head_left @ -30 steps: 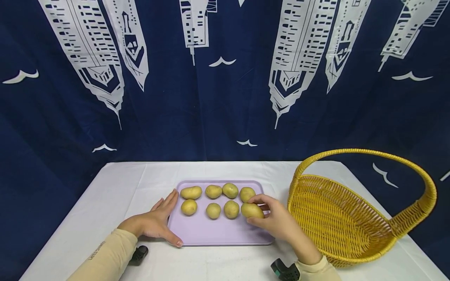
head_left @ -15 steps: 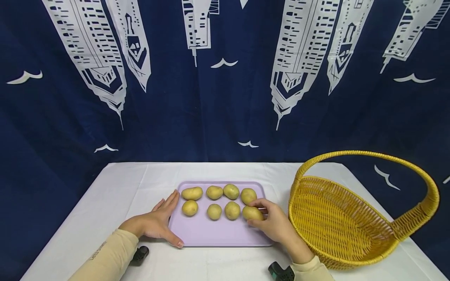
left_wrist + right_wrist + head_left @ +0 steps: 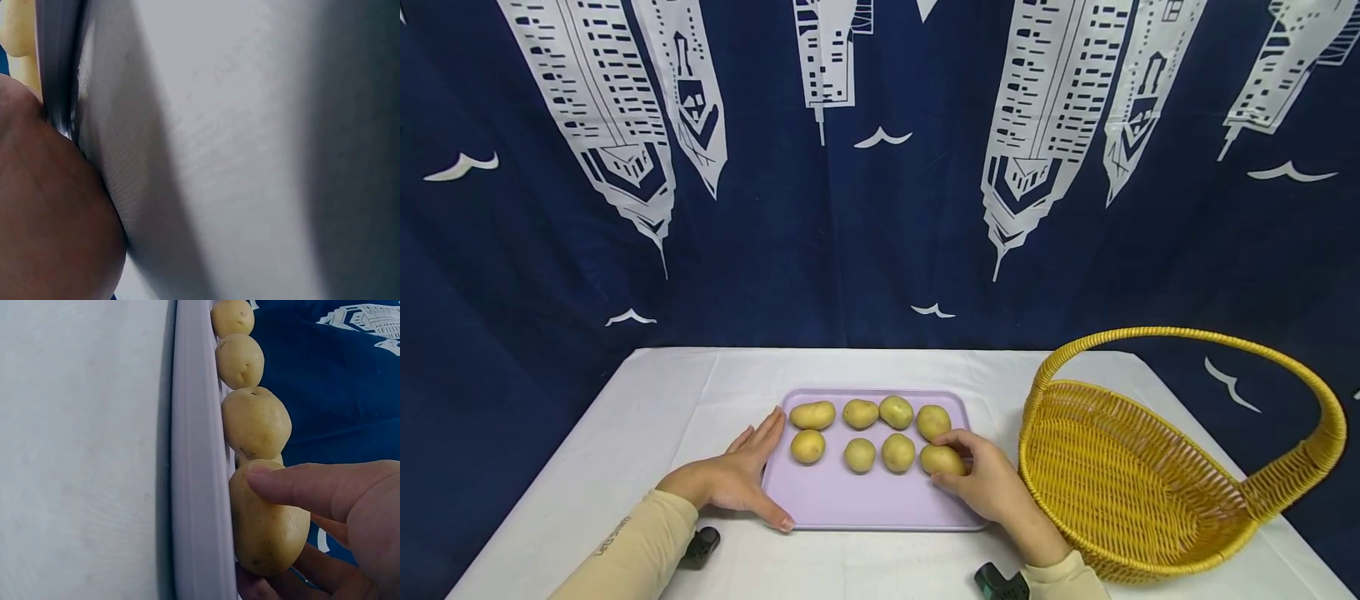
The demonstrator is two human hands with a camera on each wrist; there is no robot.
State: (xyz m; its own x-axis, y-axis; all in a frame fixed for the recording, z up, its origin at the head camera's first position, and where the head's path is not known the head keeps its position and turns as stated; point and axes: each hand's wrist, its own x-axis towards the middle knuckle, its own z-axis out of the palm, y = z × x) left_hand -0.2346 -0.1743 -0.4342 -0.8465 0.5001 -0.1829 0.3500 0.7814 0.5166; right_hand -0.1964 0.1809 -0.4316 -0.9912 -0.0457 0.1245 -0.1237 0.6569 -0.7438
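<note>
On a lilac tray (image 3: 880,510) lie several yellow potatoes in two rows, a back row with an oblong potato (image 3: 812,415) at its left end and a front row. My right hand (image 3: 988,479) grips the rightmost front potato (image 3: 940,460). In the right wrist view the thumb lies along one side of that potato (image 3: 265,528) and the fingers curl round the other, while it sits on the tray. Spread along the tray's left edge, my left hand (image 3: 737,479) has straight fingers and a thumb touching the front left corner.
A yellow wicker basket (image 3: 1112,479) with a tall arched handle stands right of the tray, close to my right forearm. A white cloth (image 3: 700,383) covers the table. Behind it hangs a dark blue curtain (image 3: 775,250) with white printed buildings and birds.
The potato in my right hand has come down slightly and now rests in line with the front row. The head view has shifted a little; my left hand stays at the tray's edge.
</note>
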